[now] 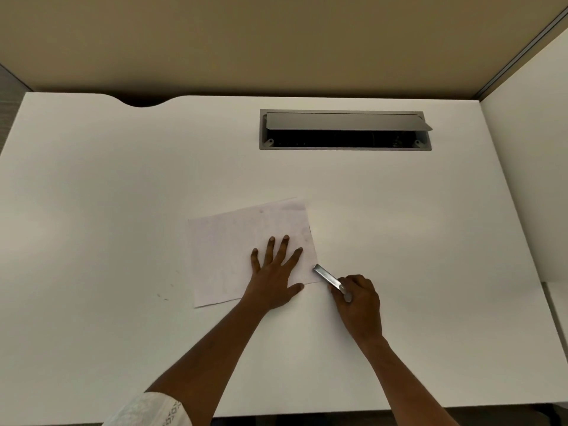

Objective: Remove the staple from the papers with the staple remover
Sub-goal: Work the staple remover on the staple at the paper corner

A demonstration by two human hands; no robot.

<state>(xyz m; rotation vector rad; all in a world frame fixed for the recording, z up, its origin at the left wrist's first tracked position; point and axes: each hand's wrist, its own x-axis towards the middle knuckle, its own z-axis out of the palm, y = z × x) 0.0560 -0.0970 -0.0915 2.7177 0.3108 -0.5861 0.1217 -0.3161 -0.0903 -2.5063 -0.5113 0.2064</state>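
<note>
The papers [229, 241] lie just below the middle of the frame on the white bench [123, 179]. They are thin, light sheets that would likely slide or tear if tugged. The staple itself is too small to make out. The left hand [273, 278] presses them flat, fingers spread straight. At their lower right edge, the right hand [358, 299] has its fingers curled round the rear of the staple remover [327, 276], a stiff metal tool, with the tip at the paper's edge.

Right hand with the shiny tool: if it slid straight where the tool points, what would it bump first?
Probably the right edge of the papers: the staple remover in the right hand points up-left, its tip about there. Beyond lies the left hand.
</note>
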